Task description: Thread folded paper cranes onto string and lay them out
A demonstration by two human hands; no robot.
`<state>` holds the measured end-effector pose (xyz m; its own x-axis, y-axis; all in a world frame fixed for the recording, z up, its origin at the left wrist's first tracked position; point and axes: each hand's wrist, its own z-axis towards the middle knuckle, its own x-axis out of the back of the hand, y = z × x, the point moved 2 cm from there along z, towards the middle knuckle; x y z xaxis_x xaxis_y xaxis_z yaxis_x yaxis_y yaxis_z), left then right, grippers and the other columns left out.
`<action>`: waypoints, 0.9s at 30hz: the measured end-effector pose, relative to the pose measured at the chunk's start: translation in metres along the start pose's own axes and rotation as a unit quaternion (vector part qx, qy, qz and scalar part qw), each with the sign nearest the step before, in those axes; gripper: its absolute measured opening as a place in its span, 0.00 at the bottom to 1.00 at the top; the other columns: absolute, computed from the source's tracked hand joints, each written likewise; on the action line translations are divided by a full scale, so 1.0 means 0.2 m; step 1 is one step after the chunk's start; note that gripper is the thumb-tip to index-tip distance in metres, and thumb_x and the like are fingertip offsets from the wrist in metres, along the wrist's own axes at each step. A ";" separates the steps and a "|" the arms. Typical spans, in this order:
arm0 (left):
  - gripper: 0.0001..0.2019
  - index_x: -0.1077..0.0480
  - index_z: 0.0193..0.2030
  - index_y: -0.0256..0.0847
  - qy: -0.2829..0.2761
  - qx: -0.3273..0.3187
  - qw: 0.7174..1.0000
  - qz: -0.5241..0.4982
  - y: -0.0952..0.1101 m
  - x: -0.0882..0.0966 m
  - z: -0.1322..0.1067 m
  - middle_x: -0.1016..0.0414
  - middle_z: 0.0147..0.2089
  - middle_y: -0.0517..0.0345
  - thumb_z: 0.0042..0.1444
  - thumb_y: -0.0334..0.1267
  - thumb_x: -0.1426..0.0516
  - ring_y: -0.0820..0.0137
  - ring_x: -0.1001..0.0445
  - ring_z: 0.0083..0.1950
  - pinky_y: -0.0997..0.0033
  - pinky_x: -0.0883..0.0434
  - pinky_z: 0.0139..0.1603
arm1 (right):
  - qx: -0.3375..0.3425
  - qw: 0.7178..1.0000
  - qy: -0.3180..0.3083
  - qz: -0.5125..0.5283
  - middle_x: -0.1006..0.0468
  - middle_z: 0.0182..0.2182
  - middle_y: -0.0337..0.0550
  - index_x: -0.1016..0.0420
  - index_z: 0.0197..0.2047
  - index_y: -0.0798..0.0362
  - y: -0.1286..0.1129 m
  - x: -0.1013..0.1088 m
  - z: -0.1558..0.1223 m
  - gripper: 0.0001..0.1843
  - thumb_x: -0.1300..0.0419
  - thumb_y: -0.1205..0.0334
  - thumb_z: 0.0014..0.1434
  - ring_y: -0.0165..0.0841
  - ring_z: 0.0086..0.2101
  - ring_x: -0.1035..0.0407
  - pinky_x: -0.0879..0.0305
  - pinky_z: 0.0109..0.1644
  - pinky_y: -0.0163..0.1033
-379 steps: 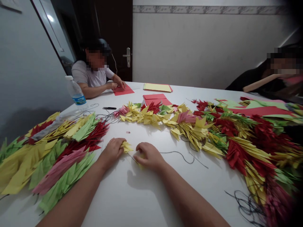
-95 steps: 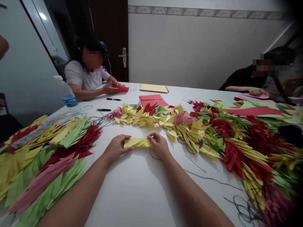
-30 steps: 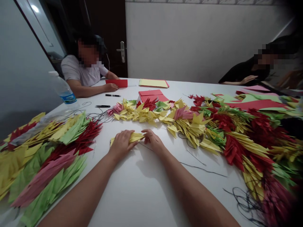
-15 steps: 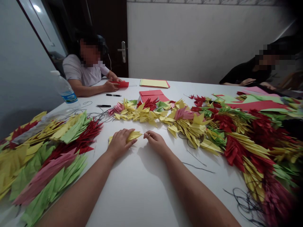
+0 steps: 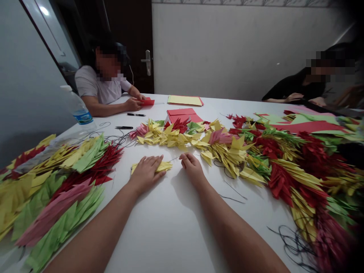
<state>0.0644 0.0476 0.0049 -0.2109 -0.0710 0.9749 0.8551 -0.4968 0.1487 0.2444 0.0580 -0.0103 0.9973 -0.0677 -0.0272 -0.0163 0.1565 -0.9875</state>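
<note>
A small bunch of yellow folded paper pieces (image 5: pixel 164 166) lies on the white table (image 5: pixel 170 227) in front of me. My left hand (image 5: pixel 148 171) lies over its left part with the fingers curved down on it, holding it against the table. My right hand (image 5: pixel 191 165) is just right of the bunch, its fingers pinched on a thin thread (image 5: pixel 174 159) that runs from the bunch's right end to my fingertips. A dark thread (image 5: pixel 233 199) trails away on the table to the right of my right forearm.
Heaps of folded yellow, green, red and pink pieces lie at the left (image 5: pixel 57 178), middle (image 5: pixel 176 136) and right (image 5: pixel 290 167). A water bottle (image 5: pixel 79 110), two pens (image 5: pixel 124 127), red sheets (image 5: pixel 183 113) and tangled black thread (image 5: pixel 297 246) are about. One person sits far left (image 5: pixel 99 87), another far right (image 5: pixel 295 91).
My right hand has let go of the bunch's end and drawn away to the right with the thread pinched. My left hand has flattened over the bunch. The bunch has become shorter.
</note>
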 end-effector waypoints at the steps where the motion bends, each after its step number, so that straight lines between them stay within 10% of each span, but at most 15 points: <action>1: 0.30 0.54 0.64 0.41 -0.012 0.007 1.000 0.004 0.00 0.00 0.00 0.44 0.63 0.54 0.58 0.53 0.58 0.62 0.47 0.63 0.55 0.56 0.63 | 0.005 1.000 0.011 0.008 0.46 0.13 0.29 0.35 0.27 0.53 0.00 0.00 0.00 0.17 0.47 0.47 0.53 0.24 0.16 0.55 0.59 0.20 0.33; 8: 0.33 0.52 0.64 0.40 -0.022 0.026 0.999 -0.002 0.02 0.00 -0.01 0.45 0.63 0.52 0.55 0.55 0.54 0.61 0.48 0.63 0.55 0.55 0.63 | 0.117 0.979 0.150 0.069 0.45 0.12 0.29 0.38 0.25 0.52 -0.17 0.04 0.01 0.16 0.45 0.48 0.53 0.23 0.16 0.53 0.57 0.20 0.32; 17: 0.24 0.42 0.58 0.41 0.043 -0.007 0.999 -0.028 0.00 0.00 0.00 0.33 0.54 0.51 0.55 0.46 0.49 0.61 0.38 0.55 0.58 0.44 0.57 | 0.150 0.966 0.122 0.171 0.40 0.13 0.30 0.36 0.24 0.53 -0.62 0.18 -0.04 0.13 0.41 0.54 0.51 0.22 0.16 0.45 0.47 0.20 0.29; 27: 0.24 0.43 0.58 0.40 0.015 -0.077 0.994 -0.073 0.02 0.02 -0.02 0.32 0.51 0.51 0.55 0.43 0.49 0.62 0.36 0.51 0.60 0.40 0.52 | 0.146 0.943 0.146 0.262 0.35 0.18 0.31 0.33 0.23 0.52 -0.77 0.43 -0.10 0.14 0.50 0.61 0.59 0.23 0.26 0.32 0.34 0.36 0.32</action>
<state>0.0662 0.0422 0.0093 -0.3432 -0.0129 0.9392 0.7321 -0.6302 0.2588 0.3310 0.0082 0.1359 0.7949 -0.1678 -0.5831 -0.4382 0.5060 -0.7429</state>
